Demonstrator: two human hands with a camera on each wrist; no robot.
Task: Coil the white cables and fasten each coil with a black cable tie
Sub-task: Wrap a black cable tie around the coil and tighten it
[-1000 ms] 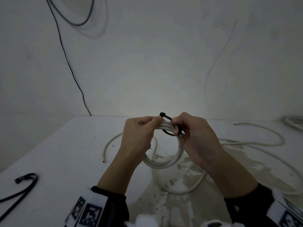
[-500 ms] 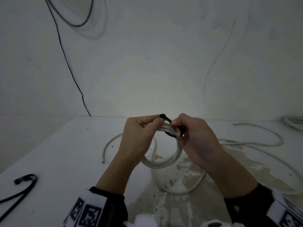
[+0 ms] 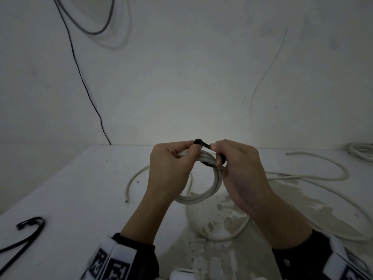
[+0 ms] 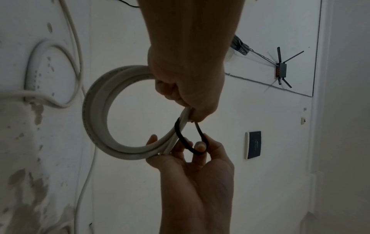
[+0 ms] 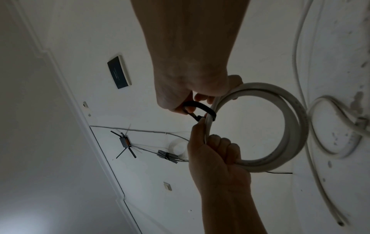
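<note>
A coil of white cable (image 3: 201,197) hangs between my hands above the table (image 3: 80,199). My left hand (image 3: 191,147) grips the coil's top, and its fingertips pinch the head of a black cable tie (image 3: 202,144). The tie loops loosely round the coil's strands. My right hand (image 3: 217,152) pinches the tie's strap and holds its loop. The left wrist view has the coil (image 4: 94,110), the tie (image 4: 181,136), my left hand (image 4: 192,117) above and my right hand (image 4: 192,145) below. In the right wrist view my right hand (image 5: 190,107) holds the tie (image 5: 200,106) beside the coil (image 5: 290,126), which my left hand (image 5: 208,131) grips.
A second black cable tie (image 3: 30,225) lies at the table's near left. A loose white cable (image 3: 323,174) snakes over the right side, and another white coil (image 3: 361,152) sits at the far right edge. A thin black wire (image 3: 84,87) runs down the wall.
Both hands and the coil stay almost where they were. The right hand's fingers have shifted a little on the tie's strap, nearer its head.
</note>
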